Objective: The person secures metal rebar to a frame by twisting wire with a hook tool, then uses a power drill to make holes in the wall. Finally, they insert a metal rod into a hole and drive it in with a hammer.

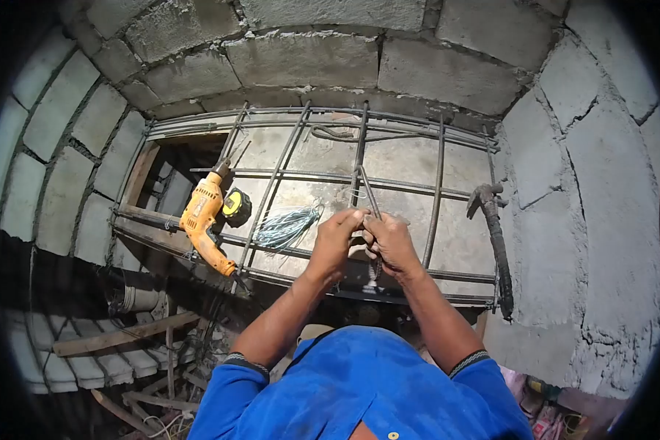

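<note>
A grid of steel rebar (pixel 437 192) lies over a grey concrete surface between block walls. My left hand (pixel 335 239) and my right hand (pixel 390 243) are close together over a bar crossing near the grid's front middle. My right hand grips a thin metal tool (pixel 369 195) that sticks up and back from the fingers. My left hand pinches thin wire next to it, fingers closed. The crossing itself is hidden under the hands.
A yellow-orange power drill (pixel 205 224) lies on the grid at the left, with a yellow tape measure (pixel 236 207) beside it. A bundle of tie wire (pixel 287 226) lies left of my hands. A hammer-like tool (pixel 496 235) rests along the right edge. An opening (pixel 174 176) drops away at the left.
</note>
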A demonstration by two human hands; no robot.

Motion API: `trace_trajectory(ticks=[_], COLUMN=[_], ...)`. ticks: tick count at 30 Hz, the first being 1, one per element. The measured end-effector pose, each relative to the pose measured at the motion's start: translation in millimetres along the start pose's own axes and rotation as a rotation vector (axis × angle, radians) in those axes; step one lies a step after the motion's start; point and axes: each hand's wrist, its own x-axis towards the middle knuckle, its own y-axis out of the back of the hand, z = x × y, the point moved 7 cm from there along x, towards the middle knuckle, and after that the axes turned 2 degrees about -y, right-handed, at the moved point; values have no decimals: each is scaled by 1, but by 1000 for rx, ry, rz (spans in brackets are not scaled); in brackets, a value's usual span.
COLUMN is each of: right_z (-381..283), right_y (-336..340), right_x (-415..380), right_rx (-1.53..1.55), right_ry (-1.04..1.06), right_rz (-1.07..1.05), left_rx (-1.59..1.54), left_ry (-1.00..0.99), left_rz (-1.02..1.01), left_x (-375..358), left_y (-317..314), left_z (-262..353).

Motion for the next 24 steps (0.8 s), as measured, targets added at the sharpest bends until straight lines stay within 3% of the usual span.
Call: trace_trajectory(ticks=[1,2,3,4,7,9,11,15,17,24], right_z=[2,-9,-19,-22,-32,-48,-59,-56,-41,-19], right_y=[3,5,4,11,38,50,56,60,69,72], right_x=[2,3,1,-1,-8,-22,-38,-56,-55,-49], right_rx=[5,-321,-647,-883,-925,-906,-517,-731,-737,-789], right_ry=[-9,133,277,282,431,298,158,82,126,160], right_rz=[-6,33,75,134,218,241,290,355,374,397], left_rx=[-119,-14,262,456,1013,1485,1513,1642,1704,1775], left_ry=[55,34,-63,-92,-163,-417,-429,-519,-510,-461], left_rz=[-6,106,110,133,137,186,211,122,-18,-179], left_x=[5,12,28,47,87,123,138,168,171,182], left_y=[2,14,30,50,74,89,79,60,40,13], left_z=[-2,3,15,19,59,54,60,48,44,24])
